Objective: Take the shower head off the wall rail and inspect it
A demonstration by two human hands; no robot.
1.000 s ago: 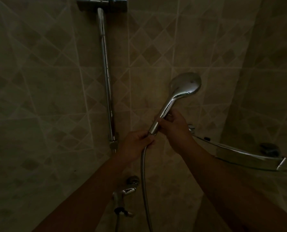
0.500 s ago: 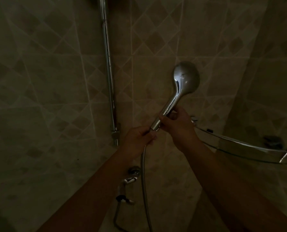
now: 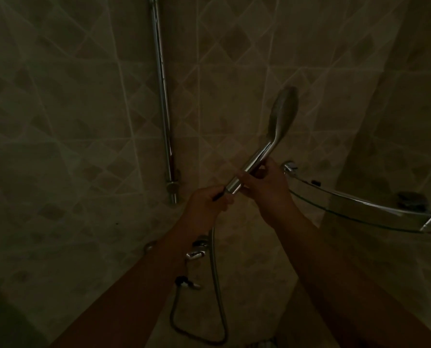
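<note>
Holding the chrome handheld shower head steady matters most here: the right hand has its fingers curled round the shiny handle, head tilted up and right in front of the tiled wall. The left hand grips the joint where the ribbed metal hose meets the handle. Turning at that joint probably works best with the right hand still, keeping clear of the glass corner shelf just beside it.
</note>
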